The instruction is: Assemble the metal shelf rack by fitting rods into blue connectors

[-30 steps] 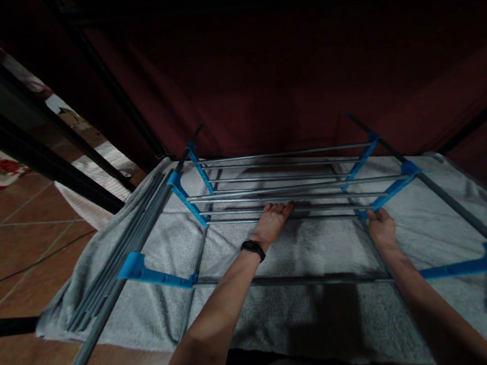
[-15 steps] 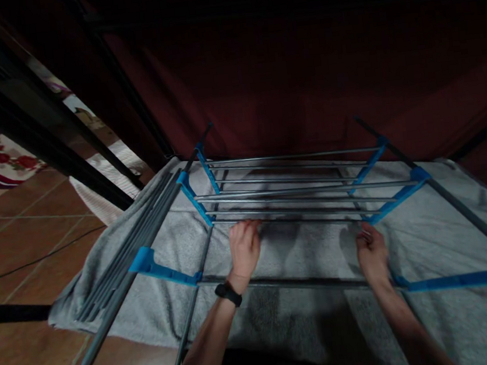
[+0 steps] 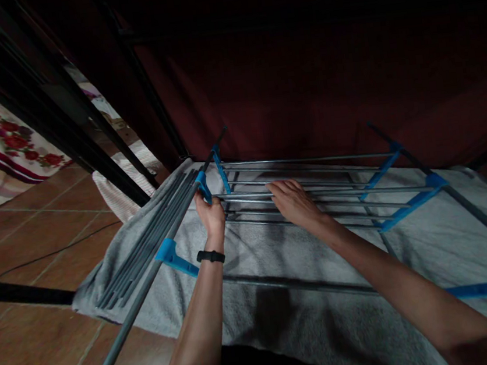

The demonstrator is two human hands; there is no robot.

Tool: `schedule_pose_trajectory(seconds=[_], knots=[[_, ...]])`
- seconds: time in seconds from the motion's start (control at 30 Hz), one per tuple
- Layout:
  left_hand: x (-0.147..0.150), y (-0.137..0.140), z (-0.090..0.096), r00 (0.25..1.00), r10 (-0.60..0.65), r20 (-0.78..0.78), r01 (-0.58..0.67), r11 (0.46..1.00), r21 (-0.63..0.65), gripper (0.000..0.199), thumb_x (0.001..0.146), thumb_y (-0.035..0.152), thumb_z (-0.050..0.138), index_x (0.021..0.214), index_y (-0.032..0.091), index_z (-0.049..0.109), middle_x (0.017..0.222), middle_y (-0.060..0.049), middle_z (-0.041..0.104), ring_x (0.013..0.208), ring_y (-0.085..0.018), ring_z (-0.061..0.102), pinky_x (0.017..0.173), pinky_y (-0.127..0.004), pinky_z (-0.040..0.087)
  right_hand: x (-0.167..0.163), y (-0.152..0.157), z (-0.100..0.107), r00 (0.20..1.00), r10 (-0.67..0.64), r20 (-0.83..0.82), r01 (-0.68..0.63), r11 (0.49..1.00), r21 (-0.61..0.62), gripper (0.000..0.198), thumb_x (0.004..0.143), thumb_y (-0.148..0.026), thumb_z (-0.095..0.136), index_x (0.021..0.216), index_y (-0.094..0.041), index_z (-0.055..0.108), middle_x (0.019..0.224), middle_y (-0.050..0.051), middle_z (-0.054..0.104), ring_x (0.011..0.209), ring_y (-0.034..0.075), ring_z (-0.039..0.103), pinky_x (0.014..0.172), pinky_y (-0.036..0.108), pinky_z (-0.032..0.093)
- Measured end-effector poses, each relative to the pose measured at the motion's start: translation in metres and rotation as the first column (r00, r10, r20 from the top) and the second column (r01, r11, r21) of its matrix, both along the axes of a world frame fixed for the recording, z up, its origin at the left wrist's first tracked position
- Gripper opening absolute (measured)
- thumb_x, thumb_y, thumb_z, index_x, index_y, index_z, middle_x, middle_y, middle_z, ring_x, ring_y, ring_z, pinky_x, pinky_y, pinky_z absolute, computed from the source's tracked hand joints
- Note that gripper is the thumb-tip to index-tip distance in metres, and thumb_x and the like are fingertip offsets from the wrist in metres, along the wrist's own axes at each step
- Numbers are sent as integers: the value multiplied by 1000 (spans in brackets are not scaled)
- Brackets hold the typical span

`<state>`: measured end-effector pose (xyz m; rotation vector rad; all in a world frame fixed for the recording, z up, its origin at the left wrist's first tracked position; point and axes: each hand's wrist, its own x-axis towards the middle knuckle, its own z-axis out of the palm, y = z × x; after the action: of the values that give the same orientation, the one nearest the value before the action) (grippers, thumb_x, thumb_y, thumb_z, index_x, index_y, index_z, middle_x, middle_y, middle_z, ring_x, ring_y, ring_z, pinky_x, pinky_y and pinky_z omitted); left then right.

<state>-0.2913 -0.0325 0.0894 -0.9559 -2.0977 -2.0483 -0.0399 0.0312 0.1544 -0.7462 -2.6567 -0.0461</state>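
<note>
A rack frame of grey metal tubes and blue plastic brackets lies in front of me. My left hand, with a black band on its wrist, is closed round a blue bracket on the left side pole, where the thin crossbars begin. Some of its fingers are hidden behind the bracket. Farther right, my right hand reaches over the crossbars, its fingers bent round a metal crossbar. On the right side, another blue bracket holds the bars' other ends.
Several loose grey tubes lie on the left of the grey blanket. A thicker crossbar runs nearer me. Behind stands a dark red panel. Tiled floor and dark metal posts are at the left.
My left hand has moved up and left from the front crossbar to the blue bracket. My right hand has crossed leftward from the right bracket to the middle of the crossbars. The view has shifted slightly.
</note>
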Motion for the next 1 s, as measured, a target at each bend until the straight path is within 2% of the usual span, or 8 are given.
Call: schedule_pose_trajectory(seconds=[0.1, 0.17, 0.23, 0.4, 0.57, 0.63, 0.83, 1.0], knots=[[-4, 4, 0, 999, -8, 35, 9, 1000, -29, 46, 79, 13, 61, 125, 13, 64, 131, -17, 68, 128, -29, 62, 120, -44, 42, -22, 6, 0, 985, 1, 173, 9, 999, -54, 36, 103, -12, 37, 129, -17, 62, 122, 12, 69, 110, 24, 62, 99, 37, 44], [-6, 4, -1, 998, -24, 59, 25, 1000, -14, 39, 84, 17, 60, 122, 14, 65, 125, -16, 71, 122, -28, 66, 117, -44, 44, -27, 7, 2, 974, -20, 228, 35, 997, -61, 36, 103, -10, 35, 125, -19, 63, 119, 11, 69, 108, 23, 62, 92, 34, 44], [-6, 4, -1, 997, -38, 63, 36, 999, 33, 35, 89, 23, 58, 122, 15, 66, 125, -15, 72, 123, -27, 65, 118, -43, 44, -28, 7, 7, 970, -36, 238, 49, 998, -46, 36, 104, -10, 34, 123, -20, 62, 119, 11, 67, 108, 23, 62, 89, 33, 43], [-4, 1, -2, 997, -76, -6, 76, 993, 91, 42, 98, 34, 50, 133, 14, 63, 146, -17, 60, 141, -25, 53, 125, -39, 34, -24, 7, 20, 973, -40, 227, 42, 999, -6, 39, 106, -13, 31, 130, -20, 60, 120, 12, 66, 109, 23, 60, 90, 33, 42], [-1, 0, 0, 994, -97, -42, 100, 991, 88, 47, 96, 33, 55, 139, 15, 59, 152, -16, 56, 145, -26, 48, 127, -39, 30, -25, 8, 25, 978, -47, 203, 48, 999, -2, 40, 107, -16, 31, 137, -21, 57, 123, 12, 65, 113, 23, 59, 92, 32, 42], [-1, 1, 2, 996, -74, -54, 78, 995, 69, 46, 95, 32, 58, 138, 15, 60, 150, -16, 58, 144, -26, 49, 126, -39, 32, -25, 8, 26, 980, -39, 197, 42, 999, -11, 37, 108, -20, 33, 136, -21, 58, 122, 12, 66, 112, 23, 60, 91, 31, 42], [4, 4, 7, 996, 83, -10, -83, 996, -17, 29, 94, 25, 56, 116, 12, 69, 127, -18, 71, 128, -30, 63, 117, -42, 43, -24, 8, 22, 985, -29, 170, 33, 999, -23, 29, 110, -30, 41, 125, -21, 63, 118, 10, 68, 109, 22, 62, 85, 29, 43], [12, 4, 10, 991, 136, 0, -136, 990, -32, 27, 97, 32, 57, 111, 14, 72, 123, -18, 73, 125, -32, 64, 114, -43, 45, -22, 10, 22, 989, -27, 145, 32, 999, -27, 28, 110, -31, 41, 123, -21, 63, 115, 10, 69, 108, 21, 63, 83, 28, 42]])
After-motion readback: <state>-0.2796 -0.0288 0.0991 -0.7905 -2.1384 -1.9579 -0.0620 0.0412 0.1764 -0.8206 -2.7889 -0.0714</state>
